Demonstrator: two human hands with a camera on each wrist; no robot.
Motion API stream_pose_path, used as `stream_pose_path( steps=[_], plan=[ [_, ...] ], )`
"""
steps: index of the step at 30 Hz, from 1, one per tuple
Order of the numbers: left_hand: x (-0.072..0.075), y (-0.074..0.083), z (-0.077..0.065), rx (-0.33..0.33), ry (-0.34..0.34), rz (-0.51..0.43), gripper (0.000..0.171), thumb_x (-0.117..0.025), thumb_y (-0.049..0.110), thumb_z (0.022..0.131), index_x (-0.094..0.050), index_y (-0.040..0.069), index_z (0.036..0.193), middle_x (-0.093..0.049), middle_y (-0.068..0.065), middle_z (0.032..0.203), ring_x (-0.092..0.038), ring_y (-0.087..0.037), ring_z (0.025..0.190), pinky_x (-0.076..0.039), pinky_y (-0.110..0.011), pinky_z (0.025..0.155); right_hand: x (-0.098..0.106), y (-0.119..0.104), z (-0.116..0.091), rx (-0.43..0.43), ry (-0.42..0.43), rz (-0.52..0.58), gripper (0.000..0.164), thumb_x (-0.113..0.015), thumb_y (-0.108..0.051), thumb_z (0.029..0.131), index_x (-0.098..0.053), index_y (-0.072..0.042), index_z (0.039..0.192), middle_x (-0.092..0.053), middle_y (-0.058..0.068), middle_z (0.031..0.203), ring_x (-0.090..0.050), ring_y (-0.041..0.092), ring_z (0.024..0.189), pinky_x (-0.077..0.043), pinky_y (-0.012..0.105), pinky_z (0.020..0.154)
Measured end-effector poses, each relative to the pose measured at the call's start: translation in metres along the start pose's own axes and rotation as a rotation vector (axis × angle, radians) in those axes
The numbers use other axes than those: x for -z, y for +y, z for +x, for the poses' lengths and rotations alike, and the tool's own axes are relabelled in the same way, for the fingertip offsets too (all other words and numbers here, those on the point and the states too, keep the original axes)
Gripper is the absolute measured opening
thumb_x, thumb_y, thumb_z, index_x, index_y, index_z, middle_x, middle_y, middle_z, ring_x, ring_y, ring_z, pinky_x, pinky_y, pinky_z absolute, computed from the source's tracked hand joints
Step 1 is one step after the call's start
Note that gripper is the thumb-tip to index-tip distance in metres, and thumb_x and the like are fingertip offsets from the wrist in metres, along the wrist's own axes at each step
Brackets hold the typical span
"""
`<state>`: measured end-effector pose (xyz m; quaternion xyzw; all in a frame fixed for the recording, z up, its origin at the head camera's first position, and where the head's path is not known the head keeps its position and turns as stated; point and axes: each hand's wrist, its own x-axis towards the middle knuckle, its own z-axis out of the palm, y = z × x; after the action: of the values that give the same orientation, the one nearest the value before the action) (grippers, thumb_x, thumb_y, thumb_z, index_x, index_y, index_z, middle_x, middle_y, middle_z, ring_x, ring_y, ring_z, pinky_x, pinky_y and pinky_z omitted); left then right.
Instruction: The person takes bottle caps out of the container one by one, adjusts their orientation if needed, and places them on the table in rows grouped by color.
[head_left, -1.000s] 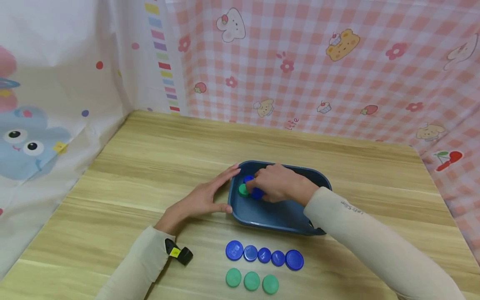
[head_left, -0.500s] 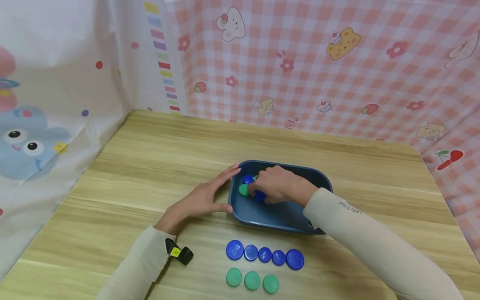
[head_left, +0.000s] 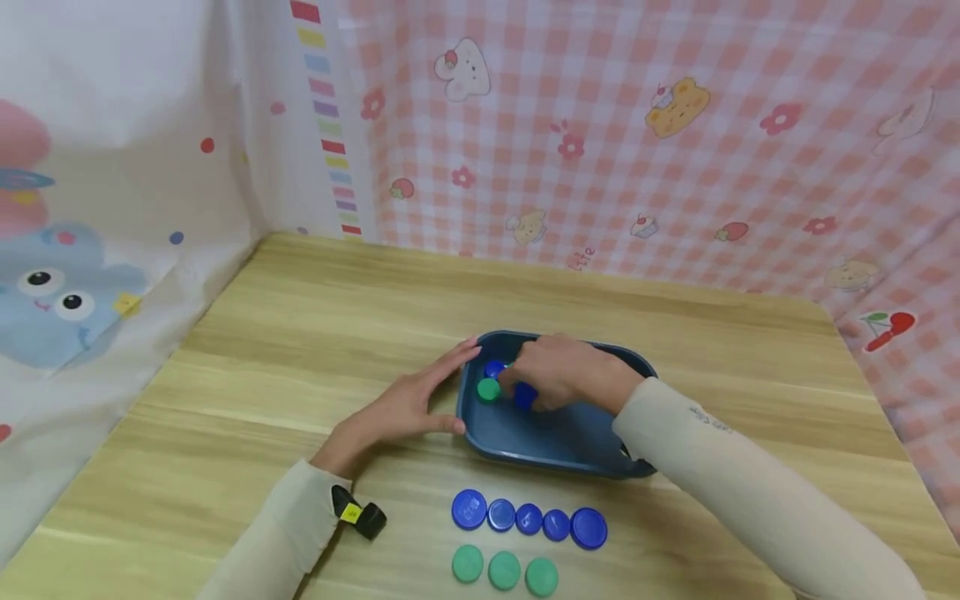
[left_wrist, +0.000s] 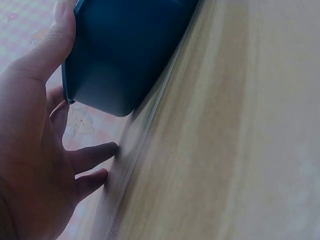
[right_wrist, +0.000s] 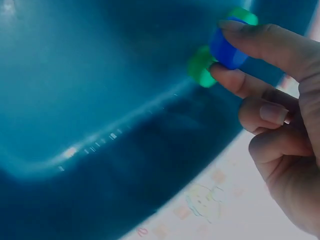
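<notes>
In goes the person's right hand (head_left: 558, 372), down inside the dark blue tray (head_left: 555, 437), a blue cap (head_left: 525, 397) right there at its fingers! Just to the left sits a green cap (head_left: 488, 390), with a second blue cap (head_left: 493, 369) behind. The left hand (head_left: 405, 408) spans the tray's left end, fingertips and thumb at the rim. Out front on the wooden table (head_left: 300, 350), five blue caps (head_left: 528, 519) line up, three green caps (head_left: 504, 570) nearer the person, and pink checked cloth (head_left: 720, 183) hangs beyond!
</notes>
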<state>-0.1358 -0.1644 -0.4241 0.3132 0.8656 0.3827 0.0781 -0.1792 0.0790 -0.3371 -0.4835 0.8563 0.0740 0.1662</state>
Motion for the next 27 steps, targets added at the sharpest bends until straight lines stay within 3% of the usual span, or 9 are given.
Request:
stream_pose_path(
  steps=[11, 16, 21, 27],
  plan=[
    [-0.006, -0.002, 0.002, 0.018, 0.000, -0.002, 0.096, -0.077, 0.042, 0.079, -0.017, 0.034, 0.153, -0.004, 0.023, 0.157, -0.023, -0.018, 0.141, -0.030, -0.054, 0.105, 0.018, -0.009, -0.038, 0.041, 0.130, 0.023, 0.029, -0.081, -0.022, 0.078, -0.070, -0.022, 0.105, -0.069, -0.001, 0.093, -0.062, 0.016, 0.079, -0.055, 0.032, 0.069],
    [-0.007, -0.002, 0.002, 0.026, -0.001, 0.004, 0.095, -0.076, 0.043, 0.080, -0.016, 0.037, 0.153, -0.004, 0.024, 0.156, -0.021, -0.018, 0.142, -0.031, -0.055, 0.105, 0.022, -0.020, -0.062, 0.015, 0.138, 0.014, 0.031, -0.080, -0.026, 0.079, -0.069, -0.025, 0.108, -0.066, -0.001, 0.094, -0.060, 0.013, 0.075, -0.053, 0.028, 0.063],
    [-0.005, -0.002, 0.002, 0.017, 0.005, 0.013, 0.096, -0.077, 0.043, 0.079, -0.016, 0.037, 0.153, -0.004, 0.023, 0.157, -0.022, -0.018, 0.142, -0.032, -0.054, 0.105, 0.021, -0.028, -0.087, 0.025, 0.198, 0.000, 0.026, -0.077, -0.029, 0.082, -0.067, -0.026, 0.105, -0.060, -0.007, 0.084, -0.051, 0.006, 0.063, -0.043, 0.020, 0.052],
    [-0.004, -0.003, 0.003, -0.002, 0.011, 0.023, 0.096, -0.077, 0.042, 0.079, -0.017, 0.034, 0.153, -0.004, 0.022, 0.157, -0.021, -0.019, 0.142, -0.032, -0.054, 0.104, 0.016, -0.035, -0.110, 0.036, 0.236, 0.046, 0.025, -0.076, -0.026, 0.082, -0.066, -0.025, 0.105, -0.053, -0.010, 0.080, -0.045, 0.004, 0.058, -0.037, 0.018, 0.048]
  ],
)
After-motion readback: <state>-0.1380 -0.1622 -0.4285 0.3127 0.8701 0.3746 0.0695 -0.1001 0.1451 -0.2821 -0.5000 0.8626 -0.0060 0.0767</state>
